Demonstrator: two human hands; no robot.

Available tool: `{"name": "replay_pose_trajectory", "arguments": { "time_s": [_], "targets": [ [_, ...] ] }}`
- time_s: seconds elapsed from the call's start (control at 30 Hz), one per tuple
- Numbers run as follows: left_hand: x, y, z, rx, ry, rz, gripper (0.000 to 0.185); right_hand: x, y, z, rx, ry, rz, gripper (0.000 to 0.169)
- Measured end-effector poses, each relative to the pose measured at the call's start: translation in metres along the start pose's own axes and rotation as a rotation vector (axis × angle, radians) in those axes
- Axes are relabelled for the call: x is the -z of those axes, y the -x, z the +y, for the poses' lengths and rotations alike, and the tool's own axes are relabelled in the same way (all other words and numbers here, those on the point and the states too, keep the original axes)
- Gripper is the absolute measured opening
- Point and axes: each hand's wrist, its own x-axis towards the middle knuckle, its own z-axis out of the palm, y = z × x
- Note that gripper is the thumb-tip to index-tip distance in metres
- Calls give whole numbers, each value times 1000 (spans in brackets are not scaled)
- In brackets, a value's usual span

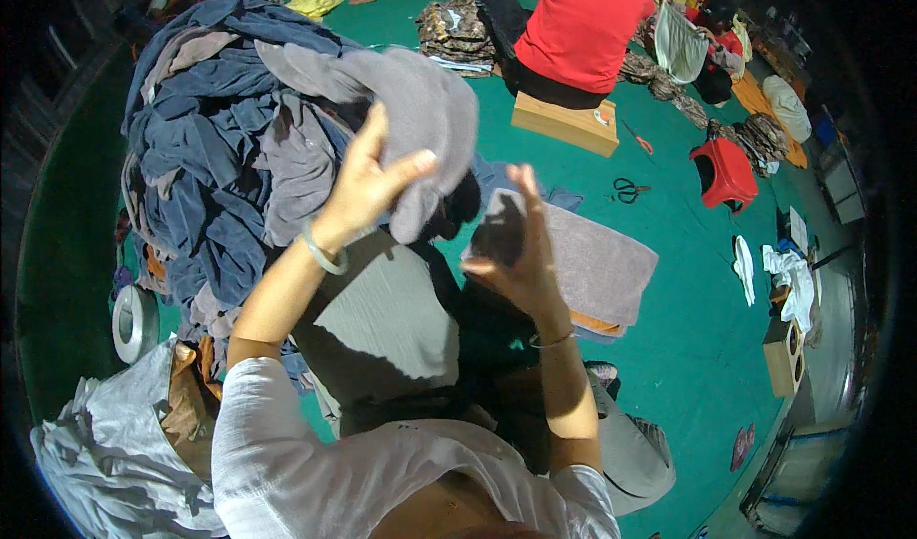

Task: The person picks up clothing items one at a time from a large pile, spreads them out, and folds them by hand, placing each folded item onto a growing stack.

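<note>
A grey towel-like cloth [437,124] arcs beyond my left hand [365,181], and its upper part trails onto the heap of cloths. The left thumb stands out over this cloth; whether the fingers grip it is unclear. My right hand [526,252] is raised, thumb and fingers apart, with nothing between them. Below it on the floor lies a folded grey cloth [602,252], stacked over orange and blue layers. To the left rises a large heap of blue and grey cloths [208,145].
On the green floor [702,324] lie black-handled scissors [629,190] and orange-handled scissors [642,144]. A red plastic stool [725,174] stands to the right. Ahead, a person in red [584,30] sits on a wooden box [562,125] beside stacked camouflage cloth [455,30].
</note>
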Motion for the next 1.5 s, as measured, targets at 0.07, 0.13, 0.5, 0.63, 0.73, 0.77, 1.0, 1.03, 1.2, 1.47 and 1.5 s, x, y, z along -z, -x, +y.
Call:
{"name": "replay_pose_trajectory", "arguments": {
  "time_s": [0.07,0.13,0.5,0.63,0.73,0.77,1.0,1.03,1.2,1.47,1.5],
  "targets": [
    [-8,4,-11,-206,-290,-151,59,-17,-20,-19,-25,4,-83,95],
    [-7,11,-23,-279,-382,-173,59,-13,-39,-48,-574,-45,-263,65],
    [48,9,-35,603,963,259,50,2,12,-52,-103,-284,-722,38],
    [26,41,-5,510,740,-105,76,-2,29,-21,-431,-594,-377,59],
    [10,41,20,191,235,-577,72,-3,25,-20,-551,-735,-175,58],
    [5,39,15,49,-24,-683,73,8,18,-30,-638,-776,-224,54],
    [-21,47,8,-214,-554,-655,58,34,-1,-69,-536,-404,50,21],
    [-23,49,6,-200,-519,-683,59,40,2,-71,-498,-334,16,21],
    [-35,62,4,499,653,-378,64,45,15,-63,-132,-95,191,19],
    [4,51,-4,545,843,-204,58,111,47,-72,-425,-741,881,33],
    [12,47,-6,578,870,-188,55,126,56,-70,-388,-971,919,34]
  ]
}}
